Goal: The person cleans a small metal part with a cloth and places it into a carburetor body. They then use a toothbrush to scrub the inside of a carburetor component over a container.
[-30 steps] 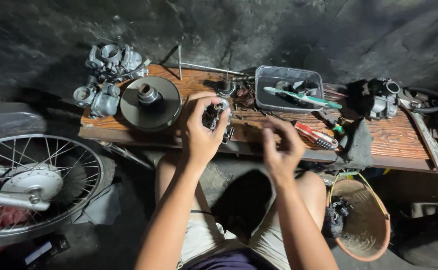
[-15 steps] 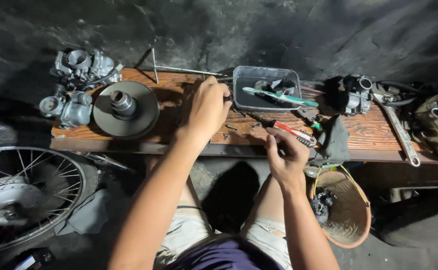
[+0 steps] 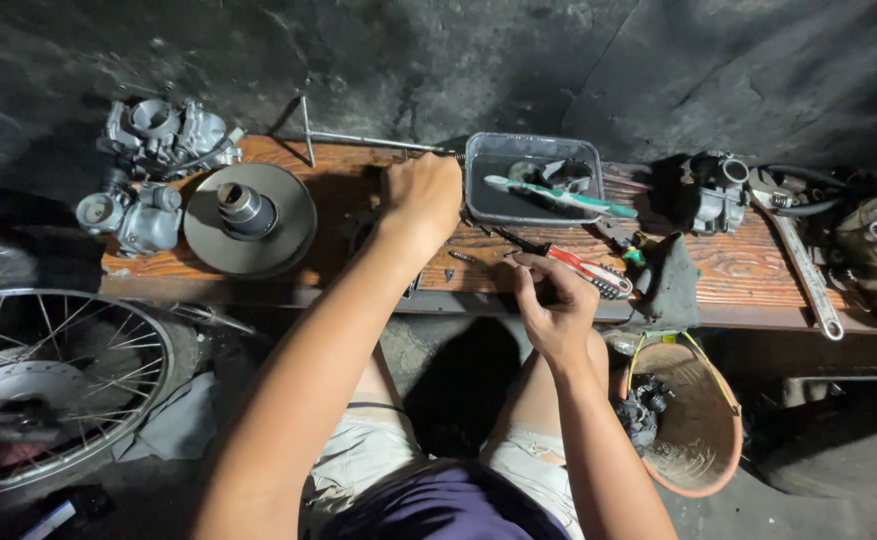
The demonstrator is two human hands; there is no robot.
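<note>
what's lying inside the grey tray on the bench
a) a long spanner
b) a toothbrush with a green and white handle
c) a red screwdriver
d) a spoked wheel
b: a toothbrush with a green and white handle lies across the grey tray, while the red screwdriver lies on the bench in front of the tray, by the right hand.

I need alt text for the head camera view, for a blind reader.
A seated person's left hand rests on a wooden bench beside a grey tray, while the right hand hovers by a red-handled screwdriver. A metal pulley disc lies left.
</note>
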